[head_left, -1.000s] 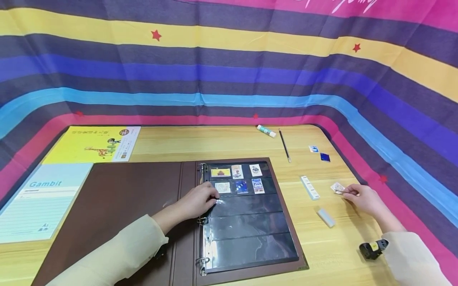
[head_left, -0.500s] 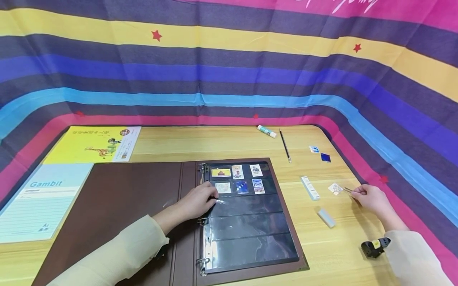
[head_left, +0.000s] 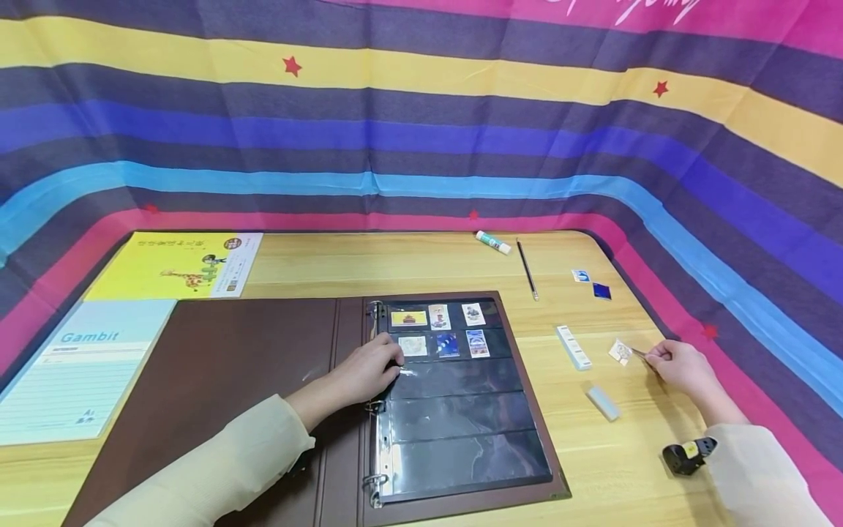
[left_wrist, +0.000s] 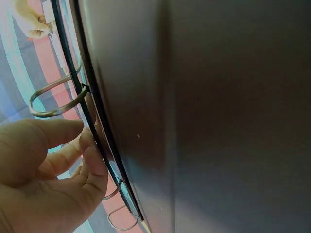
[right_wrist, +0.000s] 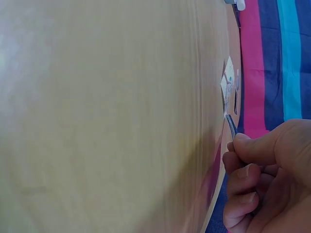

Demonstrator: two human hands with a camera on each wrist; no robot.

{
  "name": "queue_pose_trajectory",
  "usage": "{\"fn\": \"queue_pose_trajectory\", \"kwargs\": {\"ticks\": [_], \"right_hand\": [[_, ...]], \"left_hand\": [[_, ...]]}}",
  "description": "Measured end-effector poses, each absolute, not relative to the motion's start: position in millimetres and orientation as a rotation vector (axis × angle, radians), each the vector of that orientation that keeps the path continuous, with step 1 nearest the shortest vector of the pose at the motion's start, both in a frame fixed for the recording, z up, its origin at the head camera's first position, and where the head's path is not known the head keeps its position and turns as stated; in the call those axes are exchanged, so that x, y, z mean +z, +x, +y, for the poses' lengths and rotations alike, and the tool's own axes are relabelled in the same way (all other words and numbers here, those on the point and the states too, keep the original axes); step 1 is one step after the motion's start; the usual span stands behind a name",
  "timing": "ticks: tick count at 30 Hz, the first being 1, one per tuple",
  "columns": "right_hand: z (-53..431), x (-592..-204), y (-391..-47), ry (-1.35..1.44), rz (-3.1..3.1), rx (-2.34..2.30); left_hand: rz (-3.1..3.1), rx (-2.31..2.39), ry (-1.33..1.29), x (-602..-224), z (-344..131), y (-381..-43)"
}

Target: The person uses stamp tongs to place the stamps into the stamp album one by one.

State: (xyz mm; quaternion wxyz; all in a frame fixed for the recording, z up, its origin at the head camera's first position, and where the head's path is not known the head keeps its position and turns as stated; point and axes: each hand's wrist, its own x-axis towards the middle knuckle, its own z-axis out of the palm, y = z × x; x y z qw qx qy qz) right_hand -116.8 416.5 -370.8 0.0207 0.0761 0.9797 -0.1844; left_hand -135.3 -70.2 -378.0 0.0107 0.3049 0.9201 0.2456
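Observation:
My right hand [head_left: 683, 369] pinches a pair of tweezers [right_wrist: 232, 125] between thumb and fingers. The tweezers' tips meet the corner of a small pale stamp [head_left: 620, 352], which looks tilted off the table in the right wrist view. My left hand [head_left: 366, 369] rests beside the metal rings [left_wrist: 58, 99] on the black stock page [head_left: 461, 417] of an open brown stamp album [head_left: 250, 366]. Its thumb and bent fingers touch the page; whether they pinch its clear strip is hidden. Several stamps, including a yellow one [head_left: 409, 318], sit in the top two rows.
Right of the album lie a white labelled strip box [head_left: 574, 348] and a translucent block [head_left: 602, 403]. Two more stamps, one dark blue [head_left: 602, 290], a pencil [head_left: 527, 269] and a glue stick [head_left: 493, 242] lie farther back. A notepad [head_left: 85, 388] and yellow book [head_left: 178, 263] are at left.
My right hand has drawn slightly back to the right, and the stamp now shows more fully and has turned at the tweezers' tips. The left hand stays in place.

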Motion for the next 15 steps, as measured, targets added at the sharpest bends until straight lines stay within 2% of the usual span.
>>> {"fn": "queue_pose_trajectory", "kwargs": {"ticks": [8,15], "right_hand": [[415,-363,-116,0.22,3.107,-0.628],[399,-335,-122,0.065,3.21,-0.637]], "left_hand": [[2.867,0.775,0.955,-380,-70,-136],[2.855,0.8,0.951,-379,-71,-137]]}}
